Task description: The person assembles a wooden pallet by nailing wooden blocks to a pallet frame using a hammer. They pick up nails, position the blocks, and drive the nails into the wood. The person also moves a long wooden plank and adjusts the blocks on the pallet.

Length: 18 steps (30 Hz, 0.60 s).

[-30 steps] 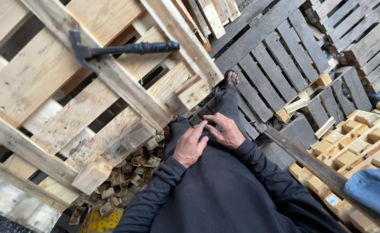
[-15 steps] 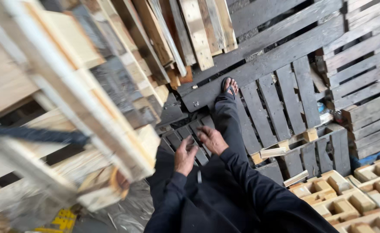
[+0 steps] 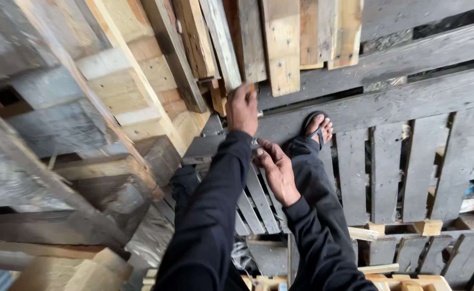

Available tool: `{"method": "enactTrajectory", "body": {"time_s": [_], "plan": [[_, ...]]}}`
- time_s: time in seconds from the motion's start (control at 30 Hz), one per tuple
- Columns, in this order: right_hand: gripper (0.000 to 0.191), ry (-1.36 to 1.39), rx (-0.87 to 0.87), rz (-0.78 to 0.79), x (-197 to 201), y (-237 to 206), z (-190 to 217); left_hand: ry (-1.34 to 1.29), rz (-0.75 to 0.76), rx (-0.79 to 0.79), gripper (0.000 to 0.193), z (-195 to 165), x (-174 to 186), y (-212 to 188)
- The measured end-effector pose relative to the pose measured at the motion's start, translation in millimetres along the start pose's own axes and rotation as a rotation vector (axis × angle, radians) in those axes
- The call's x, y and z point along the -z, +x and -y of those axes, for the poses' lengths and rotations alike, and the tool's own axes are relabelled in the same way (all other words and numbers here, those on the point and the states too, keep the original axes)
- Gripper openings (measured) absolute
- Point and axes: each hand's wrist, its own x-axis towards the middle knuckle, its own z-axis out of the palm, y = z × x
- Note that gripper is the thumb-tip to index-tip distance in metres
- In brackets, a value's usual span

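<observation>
The end of a weathered grey plank (image 3: 223,46) is being grasped by the left hand (image 3: 242,109), grip clenched around it among leaning pallet boards (image 3: 283,43). The right hand (image 3: 276,171) is being held released, fingers loose, above dark slatted pallets (image 3: 388,167); a sandalled foot (image 3: 318,126) is being rested there.

**Hands at the leaning pallet boards**

The left hand (image 3: 242,109) grips the lower end of a grey slat (image 3: 222,43) among upright boards at twelve o'clock. The right hand (image 3: 276,171) hangs open just below, at center. A sandalled foot (image 3: 319,127) rests on the dark pallet (image 3: 409,102) at two o'clock.
</observation>
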Motion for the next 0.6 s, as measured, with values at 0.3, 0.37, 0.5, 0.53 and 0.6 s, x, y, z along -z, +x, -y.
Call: {"method": "enactTrajectory", "body": {"time_s": [0.3,0.37,0.5,0.53,0.6], "plan": [[0.041,0.225,-0.080,-0.136,48,0,-39,0.036,-0.076,0.271,0.115,-11,-65,86],[0.040,0.273,-0.053,-0.118,60,-1,-44,0.043,-0.070,0.204,0.107,-9,-77,90],[0.039,0.328,-0.068,-0.186,77,-3,-46,-0.099,-0.086,0.094,0.105,-10,-98,83],[0.038,0.328,-0.062,-0.198,80,-2,-44,-0.106,-0.066,0.137,0.109,-14,-105,78],[0.037,0.333,-0.033,-0.204,85,3,-37,-0.120,-0.043,0.206,0.116,-27,-120,70]]}}
